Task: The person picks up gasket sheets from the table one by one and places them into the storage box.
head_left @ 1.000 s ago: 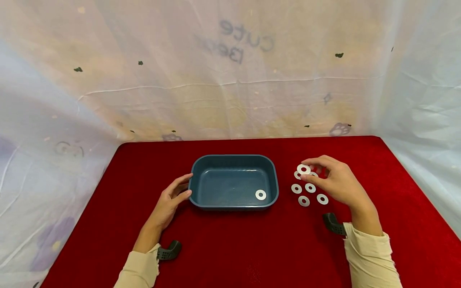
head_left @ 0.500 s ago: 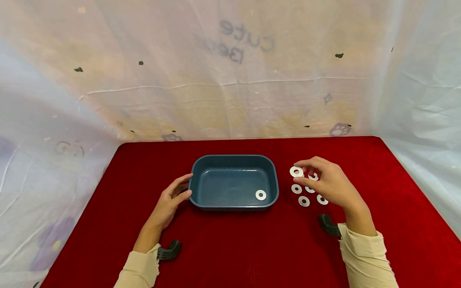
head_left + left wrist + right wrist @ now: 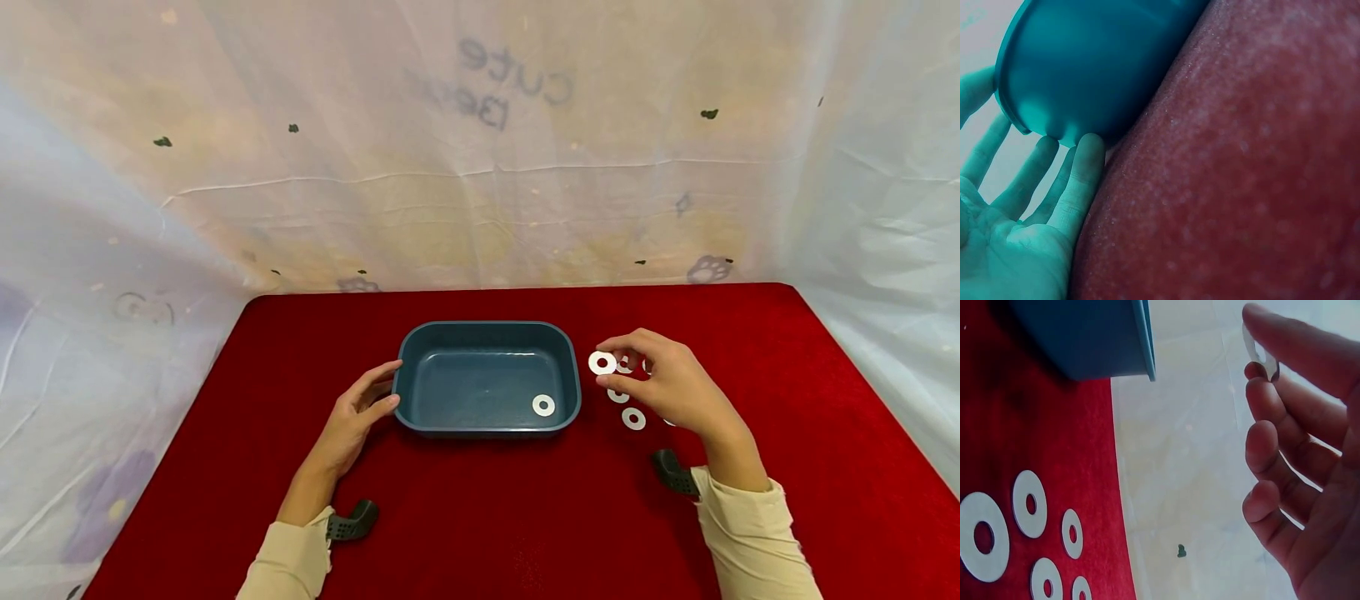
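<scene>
Here comes the right hand [image 3: 667,383], further left than a second ago, pinching a flat pale ring [image 3: 592,364] just right of the smooth blue bin [image 3: 487,432]. The left hand [image 3: 356,421], fingers loosely extended, touches the bin's left side. Flipped "cute" marks the wrinkled far curtain [image 3: 375,125]; loose rings [image 3: 633,426] dot the plush red tabletop [image 3: 480,517].

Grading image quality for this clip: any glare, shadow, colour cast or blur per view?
Head: mostly even light, faint glare inside the box; left wrist: teal cast on the left hand, cloth soft and grainy; right wrist: bright backdrop, right hand darker against it, deep shadow beside the box.
</scene>
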`<state>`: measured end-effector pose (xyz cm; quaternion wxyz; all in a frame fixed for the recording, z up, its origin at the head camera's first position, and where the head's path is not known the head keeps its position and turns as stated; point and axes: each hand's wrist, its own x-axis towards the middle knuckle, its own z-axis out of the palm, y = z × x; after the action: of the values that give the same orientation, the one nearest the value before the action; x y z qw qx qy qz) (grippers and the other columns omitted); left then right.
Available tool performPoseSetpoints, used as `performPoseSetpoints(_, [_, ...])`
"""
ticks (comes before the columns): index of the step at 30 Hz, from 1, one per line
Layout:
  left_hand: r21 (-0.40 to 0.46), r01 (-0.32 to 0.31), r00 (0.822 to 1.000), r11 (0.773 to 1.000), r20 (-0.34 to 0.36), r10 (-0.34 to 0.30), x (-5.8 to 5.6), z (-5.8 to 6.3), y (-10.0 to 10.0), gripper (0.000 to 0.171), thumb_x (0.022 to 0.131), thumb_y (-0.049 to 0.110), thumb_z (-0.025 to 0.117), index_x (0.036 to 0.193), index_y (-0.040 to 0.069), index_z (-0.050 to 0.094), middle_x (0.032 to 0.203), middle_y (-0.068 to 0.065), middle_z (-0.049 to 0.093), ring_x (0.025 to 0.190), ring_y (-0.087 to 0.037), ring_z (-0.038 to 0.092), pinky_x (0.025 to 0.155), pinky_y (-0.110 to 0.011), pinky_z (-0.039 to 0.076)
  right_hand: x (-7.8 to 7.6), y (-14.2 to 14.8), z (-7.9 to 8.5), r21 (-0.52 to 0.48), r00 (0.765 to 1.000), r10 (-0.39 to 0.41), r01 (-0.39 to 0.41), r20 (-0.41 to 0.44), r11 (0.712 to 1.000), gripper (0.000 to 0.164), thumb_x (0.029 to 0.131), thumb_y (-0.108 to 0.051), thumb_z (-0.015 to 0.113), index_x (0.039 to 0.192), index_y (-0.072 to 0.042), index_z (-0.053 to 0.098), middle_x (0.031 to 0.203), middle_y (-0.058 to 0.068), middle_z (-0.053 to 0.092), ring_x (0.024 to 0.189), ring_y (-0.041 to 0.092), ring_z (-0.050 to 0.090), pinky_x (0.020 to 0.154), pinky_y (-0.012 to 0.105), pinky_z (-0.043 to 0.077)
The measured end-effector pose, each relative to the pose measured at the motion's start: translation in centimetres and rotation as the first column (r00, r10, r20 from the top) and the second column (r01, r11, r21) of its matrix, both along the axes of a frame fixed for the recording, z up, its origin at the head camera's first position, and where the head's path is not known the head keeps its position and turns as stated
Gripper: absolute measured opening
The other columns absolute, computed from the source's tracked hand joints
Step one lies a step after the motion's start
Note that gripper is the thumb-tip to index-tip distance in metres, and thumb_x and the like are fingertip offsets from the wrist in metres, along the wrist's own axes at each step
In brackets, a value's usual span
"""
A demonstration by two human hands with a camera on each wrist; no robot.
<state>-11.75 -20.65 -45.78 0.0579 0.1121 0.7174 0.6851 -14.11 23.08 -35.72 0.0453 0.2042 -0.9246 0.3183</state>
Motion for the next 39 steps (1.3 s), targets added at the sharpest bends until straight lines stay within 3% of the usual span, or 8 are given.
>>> performPoseSetpoints(4, [-0.001,0.0,1.0,1.0,0.004,0.0,0.0,0.0,0.0,0.052,0.102,0.011,0.055,0.151,0.008,0.039,0.148,-0.008,0.044,0.127,-0.012,0.049,0.093,-0.018,0.051,0.0,-0.5,-0.2,0.001,1.0,0.017,-0.017,0.004,1.0,0.035,0.082,-0.025,0.082,0.115,-0.025,0.07,0.098,-0.009,0.065,0.085,0.015,0.056,0.072,0.029,0.049])
performPoseSetpoints(10, [0.0,-0.001,1.0,1.0,0.009,0.001,0.0,0.0,0.1,0.052,0.101,0.011,0.056,0.151,0.008,0.04,0.149,-0.007,0.043,0.127,-0.012,0.049,0.092,-0.018,0.051,0.0,-1.3,-0.5,0.007,0.998,0.062,-0.062,-0.024,0.998,0.035,0.08,-0.027,0.084,0.113,-0.026,0.071,0.092,-0.011,0.064,0.082,0.014,0.056,0.07,0.028,0.049])
performPoseSetpoints(39, [-0.005,-0.016,1.0,1.0,0.019,0.016,0.1,0.1,0.3,0.053,0.101,0.012,0.057,0.151,0.008,0.04,0.149,-0.008,0.042,0.127,-0.012,0.049,0.093,-0.016,0.05,0.6,-4.3,-1.0,0.064,0.988,0.121,-0.127,0.096,0.99,0.034,0.081,-0.028,0.083,0.113,-0.021,0.072,0.089,-0.009,0.061,0.082,0.012,0.052,0.071,0.025,0.046])
